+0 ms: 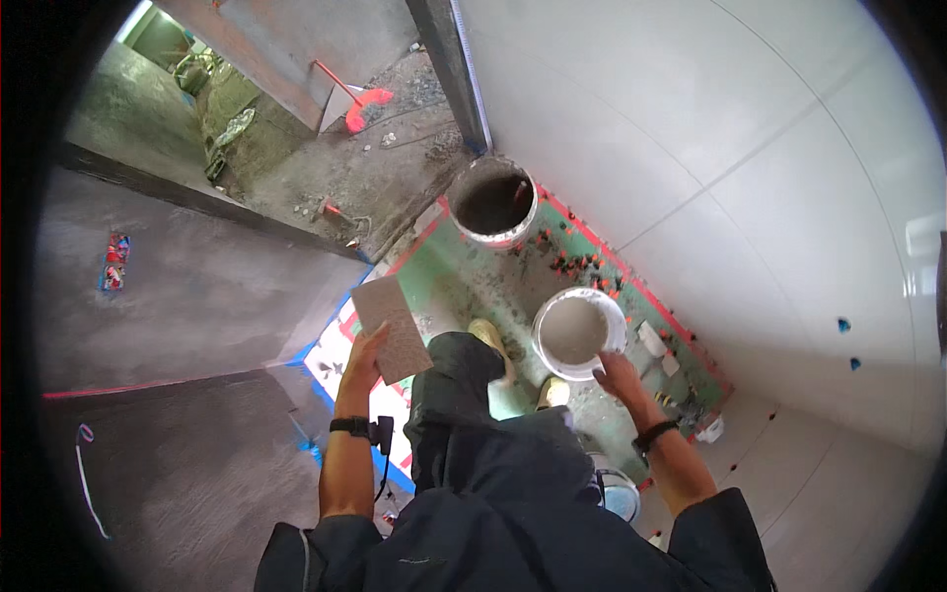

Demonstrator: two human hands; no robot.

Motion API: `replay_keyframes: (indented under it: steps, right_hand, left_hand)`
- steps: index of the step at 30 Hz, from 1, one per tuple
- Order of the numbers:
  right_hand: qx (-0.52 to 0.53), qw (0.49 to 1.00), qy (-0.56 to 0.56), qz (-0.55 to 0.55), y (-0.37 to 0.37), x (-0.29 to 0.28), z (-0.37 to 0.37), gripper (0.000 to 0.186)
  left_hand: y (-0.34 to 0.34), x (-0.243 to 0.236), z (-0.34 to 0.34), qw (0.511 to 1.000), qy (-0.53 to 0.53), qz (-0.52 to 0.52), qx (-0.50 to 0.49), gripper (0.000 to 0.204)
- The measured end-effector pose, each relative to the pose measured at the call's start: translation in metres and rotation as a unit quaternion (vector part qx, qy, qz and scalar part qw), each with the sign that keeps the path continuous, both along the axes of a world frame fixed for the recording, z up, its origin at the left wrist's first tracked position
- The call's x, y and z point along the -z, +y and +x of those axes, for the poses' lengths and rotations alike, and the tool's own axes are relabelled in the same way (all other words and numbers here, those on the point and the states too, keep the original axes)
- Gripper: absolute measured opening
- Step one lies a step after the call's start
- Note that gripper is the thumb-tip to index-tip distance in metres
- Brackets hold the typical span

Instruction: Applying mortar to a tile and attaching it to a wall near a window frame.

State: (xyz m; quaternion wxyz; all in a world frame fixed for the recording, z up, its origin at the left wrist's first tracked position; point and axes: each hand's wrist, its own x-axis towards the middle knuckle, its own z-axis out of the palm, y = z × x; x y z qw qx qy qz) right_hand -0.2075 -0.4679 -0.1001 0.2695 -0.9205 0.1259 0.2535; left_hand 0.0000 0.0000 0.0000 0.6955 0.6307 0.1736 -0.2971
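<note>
My left hand (365, 357) is closed on the edge of a flat, rectangular brown-grey tile (391, 331), held tilted in front of my left leg. My right hand (617, 376) is closed at the near right rim of a white bucket (542, 357), seemingly gripping it; its fingertips are partly hidden. Smooth grey mortar (573, 331) fills much of this bucket. Farther off, a second, dirtier bucket (466, 178) stands by the wall corner, dark inside, with a reddish handle-like thing in it.
Black and orange bits (577, 264) lie scattered along the large white wall tiles (631, 128). Red tape edges the green floor covering (426, 259). A red broom (370, 102) rests beyond the threshold. Another bucket (621, 495) stands beside my right leg.
</note>
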Motion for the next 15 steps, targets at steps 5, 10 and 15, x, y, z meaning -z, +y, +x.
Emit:
replay_keyframes:
  steps: [5,10,15]
  right_hand:
    - [-0.135,0.955,-0.243,-0.102,0.009,0.003,0.220,0.027]
    - [-0.179,0.946,-0.211,-0.167,0.052,0.153,0.438,0.024]
    - [-0.340,0.877,-0.140,-0.310,0.057,0.324,0.574,0.029]
  left_hand:
    - [0.008,0.062,0.086,0.990,0.047,-0.082,-0.103,0.040]
    - [-0.015,0.203,0.217,0.982,0.151,-0.050,-0.104,0.043]
    - [-0.021,0.297,0.339,0.978,0.189,-0.076,-0.056,0.043]
